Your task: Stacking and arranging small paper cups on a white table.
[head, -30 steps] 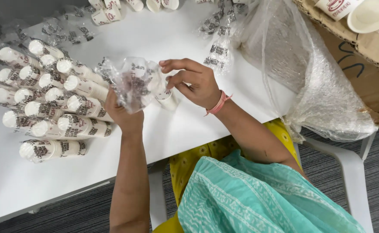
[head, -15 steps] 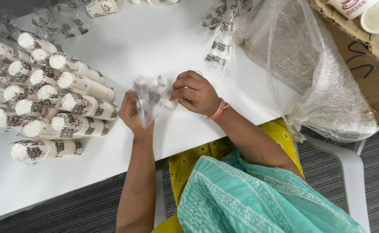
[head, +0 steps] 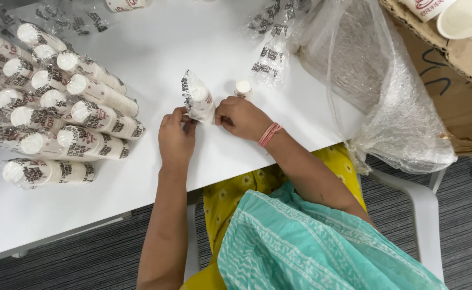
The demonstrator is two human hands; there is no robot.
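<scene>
My left hand (head: 176, 137) and right hand (head: 241, 117) pinch bagged cup stack (head: 197, 99) on white table (head: 155, 48); wrapped sleeves pile (head: 53, 107) done, loose cup stack (head: 243, 88) waits.

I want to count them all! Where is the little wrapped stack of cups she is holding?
The wrapped stack of cups stands mid-table between the left hand and right hand, right of the pile of wrapped stacks.

Person seen from above, both forearms bare to the elbow. Left hand (head: 176, 137): no ring or band visible. Right hand (head: 242, 117): pink and orange thread bands (head: 269, 134) around the wrist. Clothing: yellow garment with a small floral print (head: 236, 193), overlaid by a turquoise scarf with fine white dotted stripes (head: 306, 247).
</scene>
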